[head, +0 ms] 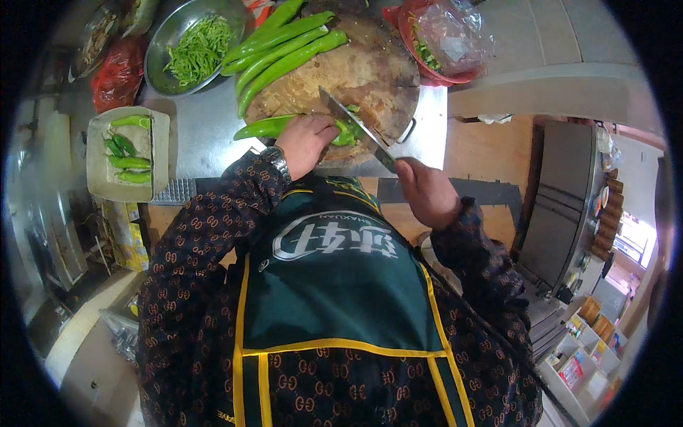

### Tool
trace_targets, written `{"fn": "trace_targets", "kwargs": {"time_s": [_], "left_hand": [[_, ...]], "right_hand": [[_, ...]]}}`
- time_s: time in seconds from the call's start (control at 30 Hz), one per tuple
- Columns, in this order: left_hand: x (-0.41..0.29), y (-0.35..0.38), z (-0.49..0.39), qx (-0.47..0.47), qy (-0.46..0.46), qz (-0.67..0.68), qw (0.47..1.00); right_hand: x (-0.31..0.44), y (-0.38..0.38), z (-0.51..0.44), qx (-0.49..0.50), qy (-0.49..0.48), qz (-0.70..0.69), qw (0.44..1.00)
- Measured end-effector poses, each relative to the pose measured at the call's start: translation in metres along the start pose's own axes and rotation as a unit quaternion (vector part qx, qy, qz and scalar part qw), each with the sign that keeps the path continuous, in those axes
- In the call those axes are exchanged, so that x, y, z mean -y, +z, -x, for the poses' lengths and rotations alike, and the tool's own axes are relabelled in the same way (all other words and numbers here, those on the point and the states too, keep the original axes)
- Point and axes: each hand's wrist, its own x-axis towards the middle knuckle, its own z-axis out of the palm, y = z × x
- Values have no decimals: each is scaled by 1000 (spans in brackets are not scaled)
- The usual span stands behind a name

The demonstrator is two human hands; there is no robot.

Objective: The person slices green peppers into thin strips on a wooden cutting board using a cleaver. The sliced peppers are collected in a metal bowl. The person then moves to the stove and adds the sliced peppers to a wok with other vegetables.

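Observation:
My left hand (305, 143) presses a long green pepper (264, 128) down on a round wooden chopping board (368, 64), its fingers curled over the pepper. In my right hand (431, 193) is the handle of a kitchen knife (368, 136), whose blade slants up and left across the board. The blade lies just right of the left fingertips, by the pepper's cut end (346, 134). Small green scraps lie by the blade. Several whole green peppers (291, 66) rest side by side over the board's upper left edge.
A steel bowl (152, 72) holds shredded green pepper (198, 53). Left of the board stands a square plastic tub (161, 155) with several peppers. A red bag (117, 74) lies behind it. At the upper right is a red basin (453, 80) with clear plastic. The steel table (200, 128) ends before me.

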Motion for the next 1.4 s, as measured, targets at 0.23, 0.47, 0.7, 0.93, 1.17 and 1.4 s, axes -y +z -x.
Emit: {"fn": "trace_targets", "kwargs": {"time_s": [0.23,0.47,0.7,0.93,1.17,1.4], "left_hand": [[1,5,3,-5,-3,-19,1000],[0,6,2,-24,-4,-19,1000],[-3,4,3,-13,-24,4,1000],[-4,1,4,-35,-17,-62,997],[-3,-3,5,-55,-18,-44,997],[2,0,7,-69,-6,-36,997]], "right_hand": [[5,4,-6,-12,-42,-12,999],[14,10,-12,-34,-24,3,999],[5,17,-11,-41,-37,9,998],[-23,31,-26,-73,-68,-22,995],[-10,18,-3,-25,-80,36,996],[-4,28,-26,-103,-120,-7,987]]}}
